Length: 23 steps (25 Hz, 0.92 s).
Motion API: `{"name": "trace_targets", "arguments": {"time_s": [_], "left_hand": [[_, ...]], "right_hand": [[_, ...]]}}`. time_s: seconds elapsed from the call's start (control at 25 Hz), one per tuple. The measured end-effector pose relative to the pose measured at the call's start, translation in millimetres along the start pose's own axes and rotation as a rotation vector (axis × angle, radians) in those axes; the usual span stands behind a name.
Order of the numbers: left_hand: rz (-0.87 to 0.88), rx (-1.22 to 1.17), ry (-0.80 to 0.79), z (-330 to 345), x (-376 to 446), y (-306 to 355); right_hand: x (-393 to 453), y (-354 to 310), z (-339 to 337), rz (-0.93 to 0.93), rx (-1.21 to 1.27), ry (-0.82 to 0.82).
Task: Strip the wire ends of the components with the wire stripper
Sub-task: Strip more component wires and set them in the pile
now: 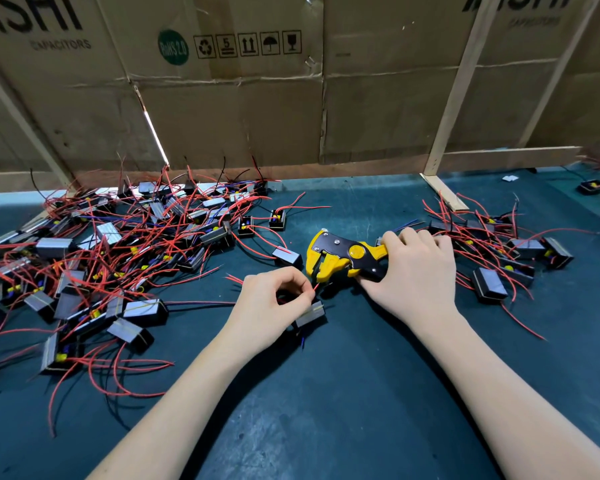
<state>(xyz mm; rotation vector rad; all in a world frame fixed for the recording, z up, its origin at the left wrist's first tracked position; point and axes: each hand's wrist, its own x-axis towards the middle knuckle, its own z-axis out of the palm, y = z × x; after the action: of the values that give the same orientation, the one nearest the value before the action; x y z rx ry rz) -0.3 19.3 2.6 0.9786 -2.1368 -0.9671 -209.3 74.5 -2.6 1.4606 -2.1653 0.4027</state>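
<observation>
green mat [326,393], wire stripper [343,258] in right hand [413,271], left hand [271,299] pinching red wire [315,288]

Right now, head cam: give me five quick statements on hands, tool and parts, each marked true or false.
1. The right hand grips the yellow wire stripper by its handles. True.
2. The left hand lies flat and holds nothing. False: it pinches a red wire at the stripper's mouth.
3. The bigger pile of parts lies on the left. True.
4. The stripper is held up off the table. False: it sits low on the green mat.
5. The back wall is bare metal. False: it is cardboard.
</observation>
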Motion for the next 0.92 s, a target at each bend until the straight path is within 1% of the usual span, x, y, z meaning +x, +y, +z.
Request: {"name": "trace_targets", "arguments": {"time_s": [0.48, 0.64, 0.92], "left_hand": [[-0.052, 0.009, 0.101, 3.1, -1.7, 1.3], [-0.056, -0.001, 0.090, 2.8, -0.4, 1.3], [-0.082, -0.006, 0.084, 2.1, 1.1, 0.9]], "right_hand": [[-0.1, 3.6, -1.6, -0.024, -0.002, -0.042], [-0.5, -1.4, -1.8, -0.042, 0.005, -0.012], [0.5, -1.5, -5.8, -0.067, -0.024, -0.042]]}}
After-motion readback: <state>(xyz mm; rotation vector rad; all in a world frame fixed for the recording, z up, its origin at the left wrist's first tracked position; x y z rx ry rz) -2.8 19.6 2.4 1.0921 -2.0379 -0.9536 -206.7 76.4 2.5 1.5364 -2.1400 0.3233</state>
